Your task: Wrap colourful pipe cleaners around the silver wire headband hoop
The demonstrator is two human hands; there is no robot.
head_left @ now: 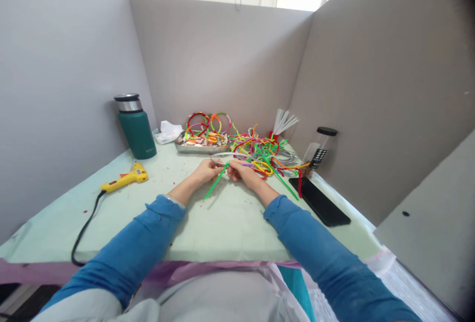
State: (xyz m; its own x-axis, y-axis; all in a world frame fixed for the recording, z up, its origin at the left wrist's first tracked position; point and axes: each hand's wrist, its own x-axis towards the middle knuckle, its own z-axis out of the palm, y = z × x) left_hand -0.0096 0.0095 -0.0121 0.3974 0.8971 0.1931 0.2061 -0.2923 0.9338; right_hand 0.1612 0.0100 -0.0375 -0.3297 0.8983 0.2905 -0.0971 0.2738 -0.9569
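Observation:
In the middle of the table, my left hand (208, 169) is closed in a pinch on a pale strip (226, 154) that arcs up to the right. Close beside it on the right, my right hand (239, 170) has its fingers closed around a green pipe cleaner (216, 184), whose free end slants down to the left between the hands. A purple piece (248, 164) shows by my right fingers. The fingertips nearly meet, and the exact joint of strip and pipe cleaner is too small to make out.
Behind lie a metal tray (202, 149) of small pieces and a heap of coloured pipe cleaners (260, 146). At left are a green bottle (136, 131) and a yellow glue gun (126, 180) with its cord. A black phone (321, 202) and clear jar (322, 146) stand right.

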